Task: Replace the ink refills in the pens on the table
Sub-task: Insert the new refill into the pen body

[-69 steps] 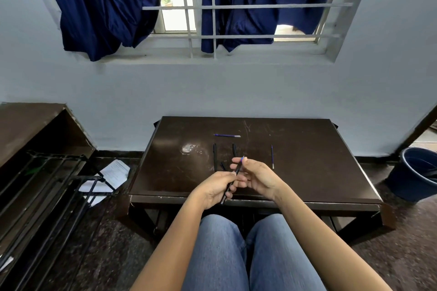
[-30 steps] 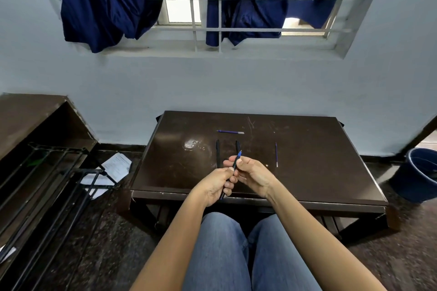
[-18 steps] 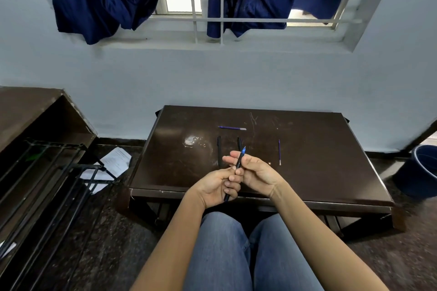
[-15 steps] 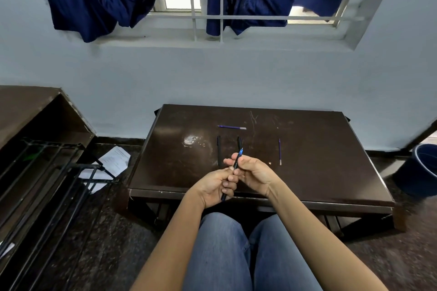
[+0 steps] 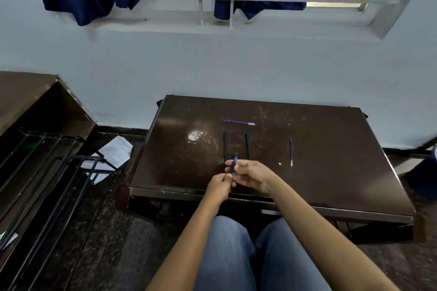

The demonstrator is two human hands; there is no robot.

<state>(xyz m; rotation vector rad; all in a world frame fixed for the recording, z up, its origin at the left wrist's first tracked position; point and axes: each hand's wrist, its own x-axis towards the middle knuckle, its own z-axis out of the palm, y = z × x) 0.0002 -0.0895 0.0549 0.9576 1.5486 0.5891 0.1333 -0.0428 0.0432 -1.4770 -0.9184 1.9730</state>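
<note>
Over the near edge of the dark brown table (image 5: 331, 149), both hands hold one black pen (image 5: 233, 166) with a blue top end. My left hand (image 5: 220, 188) grips its lower part. My right hand (image 5: 251, 173) pinches its upper part near the blue end. Two black pens lie side by side on the table beyond my hands, one on the left (image 5: 225, 145) and one on the right (image 5: 247, 145). A blue refill (image 5: 239, 122) lies crosswise farther back. A thin refill (image 5: 291, 151) lies lengthwise to the right.
A pale smudge (image 5: 195, 136) marks the table's left half. A dark shelf with metal rods (image 5: 47, 172) stands at the left, with papers (image 5: 113, 151) on the floor. A blue bucket (image 5: 425, 172) sits at the right edge. My knees are under the table's front.
The camera has tilted down a little. Both hands keep hold of the pen, which has shifted slightly; the items on the table have not moved.
</note>
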